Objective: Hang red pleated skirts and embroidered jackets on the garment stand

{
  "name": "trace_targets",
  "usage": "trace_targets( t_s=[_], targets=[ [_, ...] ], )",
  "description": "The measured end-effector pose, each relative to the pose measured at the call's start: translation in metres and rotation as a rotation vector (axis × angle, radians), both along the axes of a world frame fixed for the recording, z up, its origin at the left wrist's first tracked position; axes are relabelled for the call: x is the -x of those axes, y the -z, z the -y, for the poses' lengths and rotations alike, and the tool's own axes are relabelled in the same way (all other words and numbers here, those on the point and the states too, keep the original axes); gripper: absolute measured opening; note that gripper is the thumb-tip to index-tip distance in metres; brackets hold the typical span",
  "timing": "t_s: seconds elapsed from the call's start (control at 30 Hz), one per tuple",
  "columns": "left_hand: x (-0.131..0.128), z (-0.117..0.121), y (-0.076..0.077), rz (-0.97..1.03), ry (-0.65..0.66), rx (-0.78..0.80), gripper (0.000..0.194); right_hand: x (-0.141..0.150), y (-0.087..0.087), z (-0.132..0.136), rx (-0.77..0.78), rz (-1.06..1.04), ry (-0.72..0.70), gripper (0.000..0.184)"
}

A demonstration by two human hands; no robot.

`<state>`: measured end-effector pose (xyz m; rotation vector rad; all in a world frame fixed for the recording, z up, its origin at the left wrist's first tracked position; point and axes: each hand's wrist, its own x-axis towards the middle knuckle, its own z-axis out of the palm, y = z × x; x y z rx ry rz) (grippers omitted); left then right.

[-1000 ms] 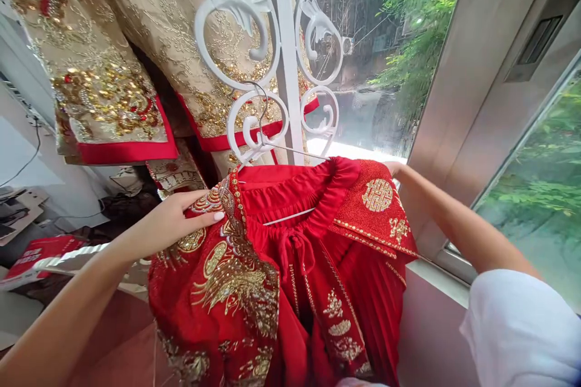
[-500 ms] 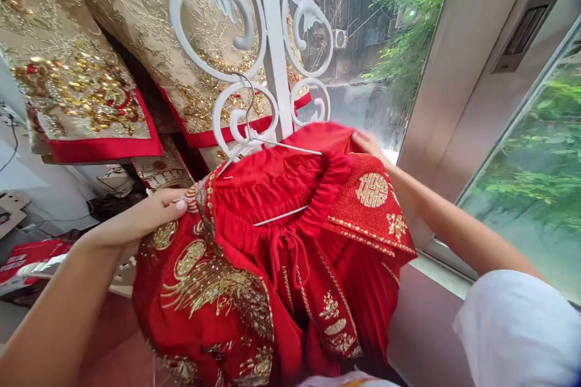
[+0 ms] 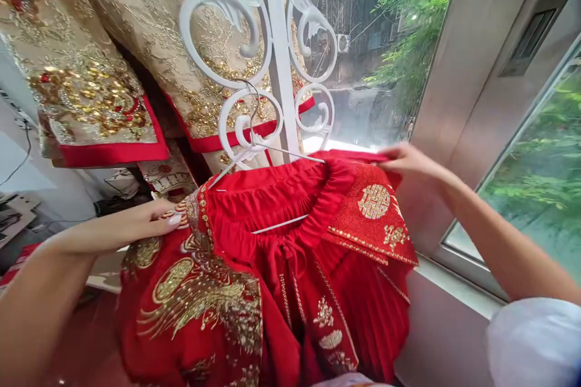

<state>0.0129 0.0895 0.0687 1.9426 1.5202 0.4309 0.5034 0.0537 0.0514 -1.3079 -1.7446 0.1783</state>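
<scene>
A white wire hanger (image 3: 290, 153) hangs in front of me, and a red pleated skirt (image 3: 281, 193) with a gathered waist and a tied bow is on it. Around the skirt lies a red jacket (image 3: 200, 296) embroidered in gold, open at the front. My left hand (image 3: 157, 221) pinches the jacket at its left shoulder, thumb on top. My right hand (image 3: 411, 163) grips the red cloth of the jacket at its right edge, pulled out to the side. The fingertips of the right hand are partly hidden by the cloth.
A white scrolled metal frame (image 3: 279, 48) stands behind the hanger. Beige garments with gold sequins and red hems (image 3: 109, 97) hang at the left. A window with a metal frame (image 3: 476, 72) is on the right, above a ledge (image 3: 458, 284).
My right hand has moved right and a little down, drawing the red cloth outward and flattening it behind the skirt's waist. My left hand keeps its hold, slightly lower and further left.
</scene>
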Motion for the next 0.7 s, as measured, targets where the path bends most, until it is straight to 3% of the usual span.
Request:
trace_targets(
  t_s=[0.1,0.17,0.23,0.3,0.33,0.37,0.4,0.47,0.53,0.63,0.7],
  targets=[
    [0.001,-0.003,0.003,-0.001,0.115,-0.028,0.060,-0.001,-0.008,0.010,-0.290,-0.041,0.208,0.026],
    [-0.009,0.004,0.003,0.025,0.139,-0.171,0.057,0.000,-0.010,0.013,-0.368,0.032,0.260,0.028],
    [-0.035,0.022,0.003,0.056,0.074,-0.514,0.045,0.002,-0.011,0.014,-0.258,0.124,0.185,0.033],
    [-0.080,0.045,0.006,0.077,-0.018,-1.023,0.036,0.004,-0.014,0.015,-0.187,0.133,0.145,0.035],
    [-0.107,0.057,0.009,0.083,0.016,-1.260,0.032,0.005,-0.016,0.017,-0.212,0.117,0.176,0.035],
    [-0.137,0.067,0.012,0.077,0.135,-1.422,0.027,0.006,-0.019,0.018,-0.256,0.109,0.219,0.034],
    [-0.166,0.074,0.016,0.043,0.262,-1.496,0.026,0.007,-0.020,0.019,-0.289,0.120,0.251,0.034],
    [-0.219,0.080,0.026,-0.077,0.400,-1.552,0.038,0.005,-0.021,0.021,-0.322,0.167,0.288,0.034],
    [-0.256,0.071,0.035,-0.151,0.405,-1.547,0.039,-0.002,-0.017,0.021,-0.319,0.221,0.297,0.033],
    [-0.278,0.042,0.047,-0.197,0.337,-1.476,0.038,-0.021,-0.016,0.019,-0.341,0.329,0.373,0.032],
    [-0.279,0.024,0.053,-0.216,0.304,-1.429,0.040,-0.031,-0.027,0.017,-0.379,0.427,0.476,0.029]
  ],
)
